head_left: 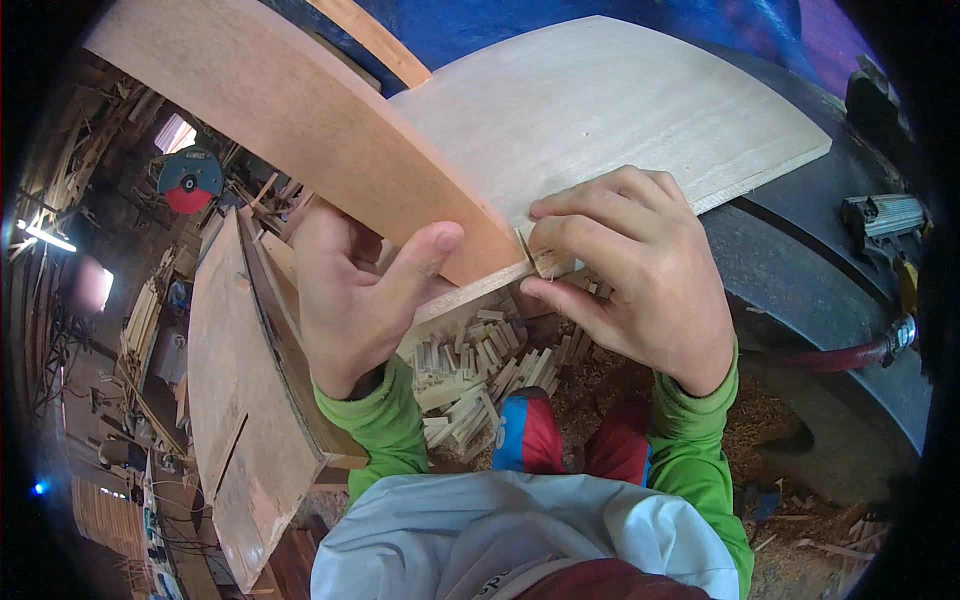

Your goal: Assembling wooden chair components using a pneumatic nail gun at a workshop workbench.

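Observation:
A long, pale-brown wooden plank (330,130) slants from the upper left down to the near edge of a light plywood panel (620,110). Wrapped around the plank's lower end is my left hand (350,285), its thumb on the broad face and its fingers mostly hidden behind the wood. My right hand (645,265) pinches a small wood piece (553,264) between thumb and fingers. That piece sits against the panel's near edge, right beside the plank's end. Part of it is covered by my fingers.
Below my hands lies a pile of small wood offcuts (480,360). Another wooden panel (230,330) stands at the left. A dark work surface (800,290) with a red hose (835,358) and a grey ribbed tool part (885,215) is on the right. Sawdust covers the floor.

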### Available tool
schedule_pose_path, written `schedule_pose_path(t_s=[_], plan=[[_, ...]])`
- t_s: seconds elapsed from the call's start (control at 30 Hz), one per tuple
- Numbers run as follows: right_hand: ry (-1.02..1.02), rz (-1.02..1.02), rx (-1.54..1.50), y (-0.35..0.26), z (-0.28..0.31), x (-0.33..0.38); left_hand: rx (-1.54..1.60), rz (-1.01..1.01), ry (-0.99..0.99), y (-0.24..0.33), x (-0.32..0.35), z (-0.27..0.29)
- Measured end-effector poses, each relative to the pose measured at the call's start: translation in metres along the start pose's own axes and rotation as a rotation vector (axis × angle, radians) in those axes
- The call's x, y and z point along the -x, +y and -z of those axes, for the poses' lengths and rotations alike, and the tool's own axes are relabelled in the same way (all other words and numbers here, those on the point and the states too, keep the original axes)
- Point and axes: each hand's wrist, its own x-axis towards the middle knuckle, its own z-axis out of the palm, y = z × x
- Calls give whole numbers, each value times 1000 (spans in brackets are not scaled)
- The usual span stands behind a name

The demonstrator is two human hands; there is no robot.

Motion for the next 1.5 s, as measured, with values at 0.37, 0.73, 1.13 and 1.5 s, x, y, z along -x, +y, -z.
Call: schedule_pose_path(t_s=[0.37, 0.73, 1.13, 1.5], plan=[[32, -14, -1, 2, -2, 2, -6, -34, -18, -2, 0, 0], [36, 64, 34, -2, -3, 0, 38, -67, -72, -11, -7, -1], [188, 444, 297, 5, -16, 10, 15, -152, -52, -16, -8, 0], [220, 476, 327, 6, -16, 7, 23, -124, -49, -15, -8, 2]])
